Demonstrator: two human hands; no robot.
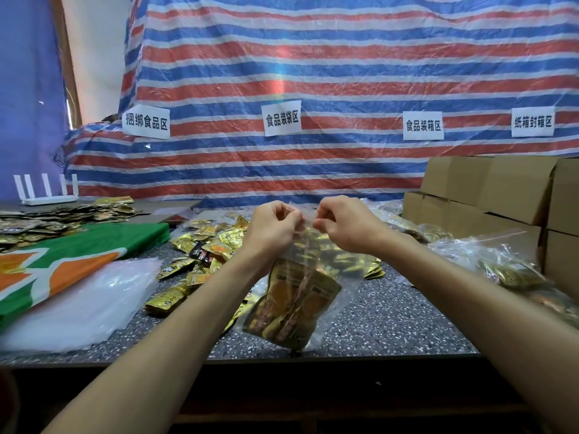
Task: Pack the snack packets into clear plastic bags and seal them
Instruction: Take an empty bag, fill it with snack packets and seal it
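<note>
Both hands, left hand [275, 225] and right hand [346, 223], pinch the top edge of the clear plastic bag [300, 296] with curled fingers. The bag, containing gold foil snack packets [291, 305], hangs above the speckled grey worktop [391, 314].

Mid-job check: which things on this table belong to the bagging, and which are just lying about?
In the job: clear plastic bag of gold snack packets, pinched at its top by left hand and right hand; loose pile of gold snack packets; stack of empty clear plastic bags; filled clear bags at right.
Lying about: white router with antennas; green, orange and white cloth; brown cardboard boxes.
</note>
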